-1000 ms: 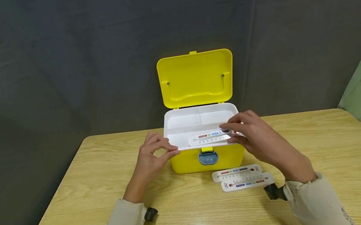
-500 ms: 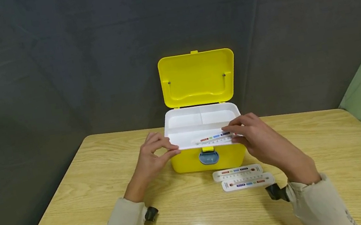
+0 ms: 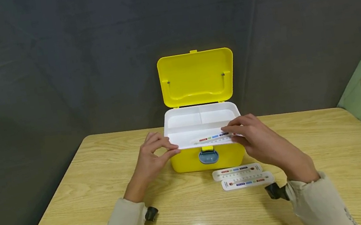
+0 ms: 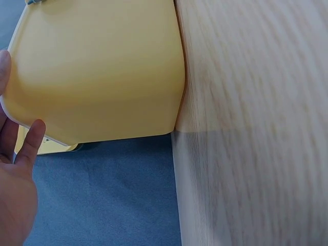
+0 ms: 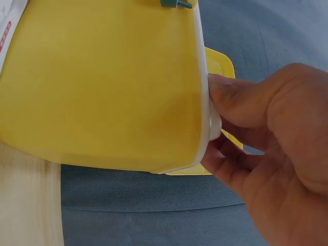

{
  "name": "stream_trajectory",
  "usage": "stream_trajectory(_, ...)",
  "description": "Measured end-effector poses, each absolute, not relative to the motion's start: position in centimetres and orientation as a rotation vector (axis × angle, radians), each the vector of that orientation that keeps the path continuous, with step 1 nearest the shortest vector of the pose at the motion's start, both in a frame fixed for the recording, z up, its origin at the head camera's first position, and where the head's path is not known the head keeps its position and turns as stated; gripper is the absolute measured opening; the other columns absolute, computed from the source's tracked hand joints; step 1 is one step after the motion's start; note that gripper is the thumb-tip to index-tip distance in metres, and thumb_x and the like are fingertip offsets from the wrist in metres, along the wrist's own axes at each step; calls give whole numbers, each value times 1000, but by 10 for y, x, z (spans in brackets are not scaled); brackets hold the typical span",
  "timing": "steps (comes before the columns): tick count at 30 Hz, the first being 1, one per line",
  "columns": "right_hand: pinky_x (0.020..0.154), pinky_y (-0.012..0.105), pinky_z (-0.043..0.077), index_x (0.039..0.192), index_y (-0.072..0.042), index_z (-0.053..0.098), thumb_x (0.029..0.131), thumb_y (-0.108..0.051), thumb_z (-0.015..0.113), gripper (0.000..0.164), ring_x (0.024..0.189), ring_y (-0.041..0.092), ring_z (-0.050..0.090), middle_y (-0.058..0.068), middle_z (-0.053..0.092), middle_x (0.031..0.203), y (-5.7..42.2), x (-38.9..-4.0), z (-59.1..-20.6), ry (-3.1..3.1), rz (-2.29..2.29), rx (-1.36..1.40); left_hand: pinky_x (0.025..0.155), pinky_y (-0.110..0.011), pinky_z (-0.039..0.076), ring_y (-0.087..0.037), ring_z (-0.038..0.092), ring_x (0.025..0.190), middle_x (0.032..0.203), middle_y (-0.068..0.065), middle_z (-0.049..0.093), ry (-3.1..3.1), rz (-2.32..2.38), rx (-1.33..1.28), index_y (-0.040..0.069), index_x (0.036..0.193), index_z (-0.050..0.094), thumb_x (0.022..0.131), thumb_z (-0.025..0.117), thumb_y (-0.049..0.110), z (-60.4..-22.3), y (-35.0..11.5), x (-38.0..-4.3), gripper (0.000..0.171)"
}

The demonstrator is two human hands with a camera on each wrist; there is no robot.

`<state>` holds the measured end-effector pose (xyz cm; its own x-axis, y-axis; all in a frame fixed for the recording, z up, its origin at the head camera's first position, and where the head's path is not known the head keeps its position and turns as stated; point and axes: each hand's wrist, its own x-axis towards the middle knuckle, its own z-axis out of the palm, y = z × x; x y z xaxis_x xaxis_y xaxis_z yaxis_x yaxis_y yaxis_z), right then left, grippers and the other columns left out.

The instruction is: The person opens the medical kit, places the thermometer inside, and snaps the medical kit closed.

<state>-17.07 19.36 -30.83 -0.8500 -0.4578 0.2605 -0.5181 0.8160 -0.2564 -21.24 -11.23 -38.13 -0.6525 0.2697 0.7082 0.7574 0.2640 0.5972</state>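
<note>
A yellow storage box stands on the table with its lid raised and a white divided tray in its top. My left hand pinches the rim at the front left corner, thumb outside. My right hand holds one end of a white thermometer between thumb and fingers. The strip lies low in the tray's long front compartment, its lower edge partly hidden by the front rim. In the right wrist view its white end shows between the fingers, beside the rim.
Two more thermometers, one behind the other, lie flat on the table before the box. The lid leans back near a dark cloth backdrop. A blue-grey latch hangs at the box's front.
The thermometer in my right hand has tilted and sunk lower behind the tray's front rim. My left hand has stayed at the corner. The two thermometers on the table have not moved.
</note>
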Motion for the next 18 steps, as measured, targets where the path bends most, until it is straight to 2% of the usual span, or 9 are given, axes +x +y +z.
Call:
stream_trajectory(11,100,52,49,129,-9,67,95,1,62,36,118,31,52,14,62,128,198,-168,-308,-2808,505,738,82,-26,42,-14,48,89,83,-2,62,-2097,-1358,-921,8,86,79,75,83,1,-380,-111,-212,13)
stream_trajectory(18,99,56,48,123,-12,70,92,-10,70,31,118,34,53,14,61,128,209,-162,-310,-2753,606,714,82,-25,42,-14,48,89,83,-1,62,-2108,-1329,-920,8,85,79,74,84,2,-380,-111,-212,13)
